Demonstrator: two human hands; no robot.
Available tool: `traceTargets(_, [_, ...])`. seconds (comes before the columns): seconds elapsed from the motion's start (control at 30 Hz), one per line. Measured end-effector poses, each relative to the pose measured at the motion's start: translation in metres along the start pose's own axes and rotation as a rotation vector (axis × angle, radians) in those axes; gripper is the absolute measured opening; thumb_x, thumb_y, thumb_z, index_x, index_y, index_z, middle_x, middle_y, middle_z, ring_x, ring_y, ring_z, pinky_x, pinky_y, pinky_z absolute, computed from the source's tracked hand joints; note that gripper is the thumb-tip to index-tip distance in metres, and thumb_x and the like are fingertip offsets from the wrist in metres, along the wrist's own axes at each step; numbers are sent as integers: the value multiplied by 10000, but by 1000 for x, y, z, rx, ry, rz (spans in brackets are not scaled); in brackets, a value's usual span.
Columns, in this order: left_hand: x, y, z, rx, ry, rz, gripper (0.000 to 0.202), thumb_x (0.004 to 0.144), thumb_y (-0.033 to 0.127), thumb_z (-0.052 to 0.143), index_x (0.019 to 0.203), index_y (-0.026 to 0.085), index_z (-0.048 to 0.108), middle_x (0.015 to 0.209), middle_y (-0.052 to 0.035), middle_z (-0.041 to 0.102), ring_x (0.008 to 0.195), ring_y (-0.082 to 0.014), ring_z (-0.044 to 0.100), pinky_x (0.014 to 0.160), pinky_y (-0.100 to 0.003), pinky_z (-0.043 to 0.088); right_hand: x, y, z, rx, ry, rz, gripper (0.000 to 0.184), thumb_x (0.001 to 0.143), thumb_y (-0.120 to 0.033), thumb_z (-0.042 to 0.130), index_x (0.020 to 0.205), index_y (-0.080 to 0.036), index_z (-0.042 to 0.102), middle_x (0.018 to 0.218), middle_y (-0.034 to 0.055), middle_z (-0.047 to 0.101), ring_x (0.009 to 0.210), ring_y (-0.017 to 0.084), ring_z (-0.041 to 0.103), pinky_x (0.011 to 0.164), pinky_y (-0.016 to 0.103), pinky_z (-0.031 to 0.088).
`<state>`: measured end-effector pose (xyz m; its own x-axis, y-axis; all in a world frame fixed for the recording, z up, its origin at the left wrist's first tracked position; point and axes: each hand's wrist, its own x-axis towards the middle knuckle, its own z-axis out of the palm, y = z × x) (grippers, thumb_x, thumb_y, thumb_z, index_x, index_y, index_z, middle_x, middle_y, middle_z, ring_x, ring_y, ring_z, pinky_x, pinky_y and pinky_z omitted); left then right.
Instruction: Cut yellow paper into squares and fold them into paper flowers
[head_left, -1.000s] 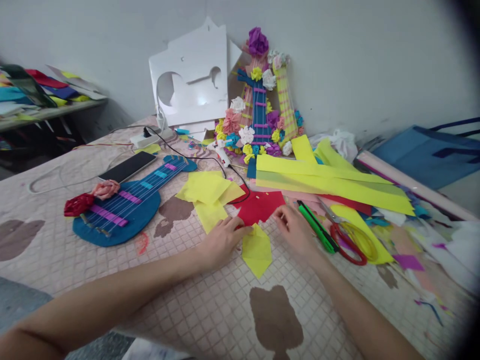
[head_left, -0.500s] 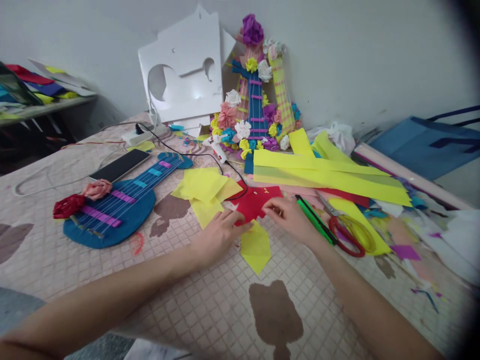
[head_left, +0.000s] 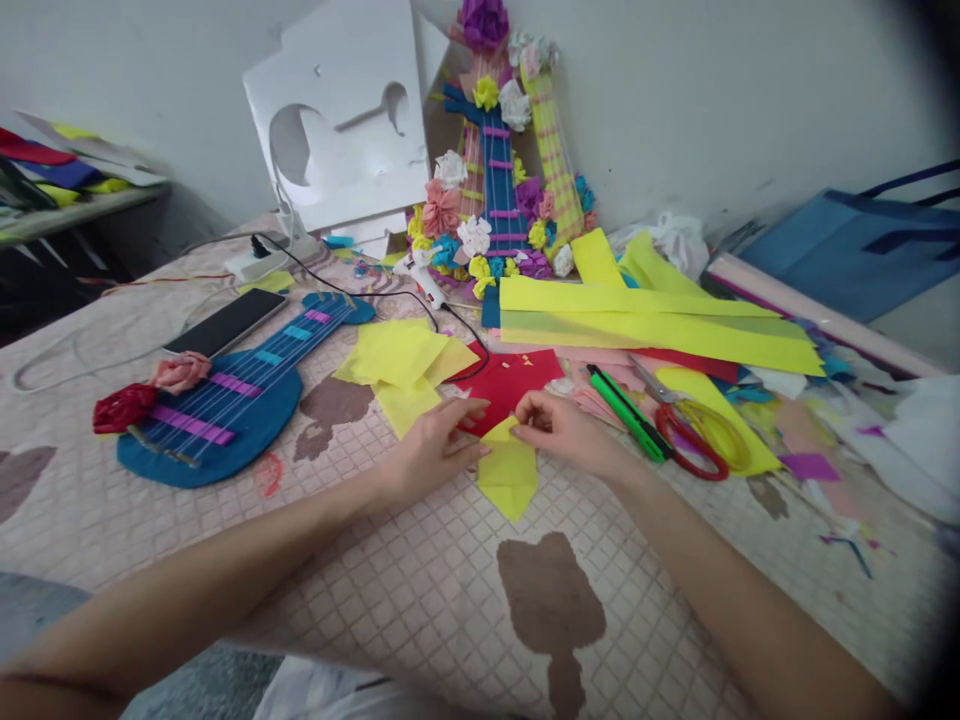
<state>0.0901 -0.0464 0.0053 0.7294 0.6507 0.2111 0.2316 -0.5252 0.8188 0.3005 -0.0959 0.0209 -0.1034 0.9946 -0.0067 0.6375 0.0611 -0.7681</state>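
A small yellow crepe paper piece (head_left: 510, 475) with a pointed lower end lies on the table in front of me. My right hand (head_left: 564, 432) pinches its top right edge between thumb and fingertips. At its left side is my left hand (head_left: 439, 445), fingers curved and apart, thumb close against the paper's edge; whether it touches is hard to tell. Just beyond both hands lies a red sheet (head_left: 517, 372) with tiny yellow scraps on it. More yellow paper pieces (head_left: 394, 352) are stacked past my left hand.
A blue paper guitar (head_left: 247, 405) and a phone (head_left: 229, 322) lie left. Behind are a glue gun (head_left: 424, 280) with its cord, flower-decorated guitars (head_left: 502, 190) and a white cut-out board (head_left: 345, 110). Right are yellow strips (head_left: 645, 325), a green cutter (head_left: 626, 412), scissors (head_left: 686, 440) and scraps.
My right hand has moved left and down onto the paper's top edge and now pinches it. My left hand's fingers have spread from the paper's upper left corner. The view has shifted slightly.
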Motion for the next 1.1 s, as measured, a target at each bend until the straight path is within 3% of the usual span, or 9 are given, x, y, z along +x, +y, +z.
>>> traceTargets(0.1, [1,1,2,-251,-90,-103,449,790,394,621,1132,119,525,992,-84,621,814,-148,594,687,-257,502,-10,-8,-4,316,57,60,176,781,-339,587,775,-210,467,671,-57,471,533,81,436,472,210,355])
traceTargets(0.17, [1,1,3,-267,-148,-151,356,791,424,604,942,103,582,810,-39,604,679,-115,553,571,-216,457,-18,-13,-3,497,119,105,216,761,-358,627,764,-208,472,647,-66,440,506,71,392,438,202,311])
traceTargets(0.23, [0,2,2,-215,-170,-181,314,799,419,587,771,107,571,676,2,531,588,-85,483,491,-187,383,-26,-16,-1,567,130,106,204,779,-370,621,791,-205,502,677,-52,471,550,78,427,472,207,344])
traceTargets(0.37, [-1,5,-1,-185,-244,-175,300,778,372,611,650,123,505,576,49,405,512,-47,364,435,-157,280,-37,-19,4,629,24,139,200,803,-385,599,883,-206,555,747,-18,550,609,95,495,525,221,409])
traceTargets(0.47, [0,7,-3,-313,-288,-220,299,764,400,632,721,121,531,582,52,429,505,-44,379,433,-151,284,-40,-17,9,644,55,214,210,773,-391,635,781,-195,561,621,-43,502,495,73,431,439,200,350])
traceTargets(0.6, [2,6,-4,-659,-332,-419,444,719,417,686,1013,124,528,782,-23,617,627,-99,572,539,-201,453,-44,-12,12,707,204,275,234,765,-404,652,758,-190,558,588,-49,493,464,66,409,410,191,321])
traceTargets(0.73, [2,2,-3,-702,-341,-514,401,608,342,779,848,106,562,807,-53,652,689,-134,630,606,-245,518,-51,-10,12,759,184,267,242,795,-422,627,767,-191,564,650,-32,518,533,73,432,466,191,357])
traceTargets(0.87, [1,1,-2,-658,-363,-503,383,584,354,787,800,109,587,720,-32,649,617,-128,625,553,-229,511,-53,-5,14,721,136,304,256,798,-444,618,767,-196,564,616,-40,481,502,66,376,424,185,283])
traceTargets(1.1, [2,6,0,-577,-291,-503,361,693,463,680,739,108,634,578,12,582,490,-81,561,474,-180,480,-53,4,20,655,128,359,267,771,-439,648,764,-188,556,605,-42,482,493,63,381,405,178,262])
